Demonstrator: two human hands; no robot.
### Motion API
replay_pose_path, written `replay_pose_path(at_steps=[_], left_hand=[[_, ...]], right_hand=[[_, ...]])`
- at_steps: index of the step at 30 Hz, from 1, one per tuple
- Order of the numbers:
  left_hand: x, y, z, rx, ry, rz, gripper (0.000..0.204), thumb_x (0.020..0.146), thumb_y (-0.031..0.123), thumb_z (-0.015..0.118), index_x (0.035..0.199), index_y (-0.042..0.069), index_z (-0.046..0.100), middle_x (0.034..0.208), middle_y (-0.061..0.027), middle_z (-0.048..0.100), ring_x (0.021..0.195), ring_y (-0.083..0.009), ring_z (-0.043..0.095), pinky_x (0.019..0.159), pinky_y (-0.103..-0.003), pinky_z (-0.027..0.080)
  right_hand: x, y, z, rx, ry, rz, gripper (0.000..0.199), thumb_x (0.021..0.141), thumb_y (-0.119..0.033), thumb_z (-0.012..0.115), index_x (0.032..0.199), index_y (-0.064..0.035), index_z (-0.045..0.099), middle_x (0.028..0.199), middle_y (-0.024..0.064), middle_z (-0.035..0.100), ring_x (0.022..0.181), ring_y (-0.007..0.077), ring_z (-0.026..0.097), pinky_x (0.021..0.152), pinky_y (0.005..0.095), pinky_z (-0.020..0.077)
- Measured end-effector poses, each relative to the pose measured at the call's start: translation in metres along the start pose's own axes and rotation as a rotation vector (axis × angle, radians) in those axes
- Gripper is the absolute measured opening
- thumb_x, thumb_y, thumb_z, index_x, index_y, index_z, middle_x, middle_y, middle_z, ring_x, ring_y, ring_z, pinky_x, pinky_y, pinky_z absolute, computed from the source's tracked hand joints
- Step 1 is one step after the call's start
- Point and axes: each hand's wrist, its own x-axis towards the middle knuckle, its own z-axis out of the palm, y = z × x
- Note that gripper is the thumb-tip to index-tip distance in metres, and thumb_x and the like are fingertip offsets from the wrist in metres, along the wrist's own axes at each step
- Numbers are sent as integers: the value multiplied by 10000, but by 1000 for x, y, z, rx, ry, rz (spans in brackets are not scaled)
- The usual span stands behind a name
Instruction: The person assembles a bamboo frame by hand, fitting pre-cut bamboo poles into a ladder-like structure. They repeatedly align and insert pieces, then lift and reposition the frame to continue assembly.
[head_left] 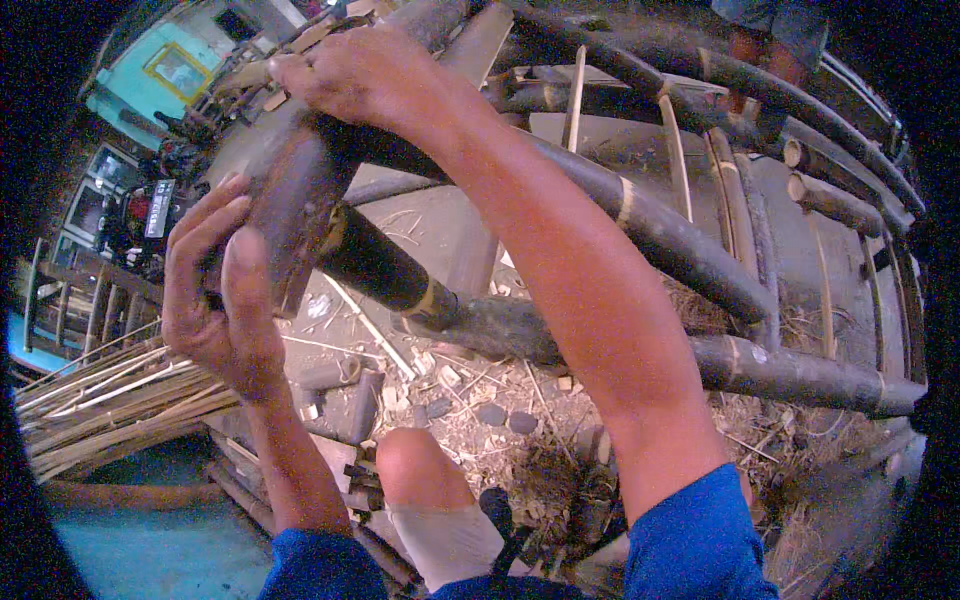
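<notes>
A bamboo frame of thick dark poles stands before me. My left hand (225, 290) is at the left side of a thick dark bamboo post (300, 190), fingers curled and thumb raised beside it. What lies between thumb and fingers is hidden. Higher up, my right hand (365, 80) is closed over the top of the frame, its fingertips pinched together toward the left. I cannot make out what they hold. Below the post, a dark bamboo crosspiece (385, 270) runs down to a long lower pole (510, 328).
Thin bamboo strips (130, 405) lie bundled at the left. Shavings and short bamboo offcuts (365, 405) litter the ground near my knee (425, 470). A motorcycle (140, 210) stands at the far left. Another person's legs (770, 50) show at the upper right, behind the frame.
</notes>
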Motion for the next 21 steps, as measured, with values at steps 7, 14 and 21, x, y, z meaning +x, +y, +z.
replay_pose_path(at_steps=[7, 14, 21], left_hand=[[6, 1, -4, -73, -63, 16, 247, 883, 155, 634, 1054, -11, 701, 1151, -179, 708, 1113, -288, 663, 1009, -386, 478], [2, -1, -6, -117, -37, -103, 279, 881, 184, 655, 1077, -10, 700, 1159, -180, 706, 1107, -287, 662, 1004, -384, 476], [-1, -6, -1, -290, 5, -184, 296, 901, 183, 640, 1105, -23, 703, 1174, -168, 705, 1119, -271, 650, 1012, -378, 473]], right_hand=[[-14, -34, -28, 32, 298, 103, 586, 1003, -539, 412, 974, -7, 655, 803, 274, 667, 762, 439, 676, 648, 542, 520], [-4, -51, 13, 28, 87, -15, 455, 1006, -450, 406, 973, -69, 652, 707, 217, 645, 712, 477, 628, 663, 537, 530], [-12, -44, -15, -320, 507, -82, 350, 980, -398, 461, 1019, -98, 638, 825, 175, 685, 702, 428, 655, 665, 544, 523]])
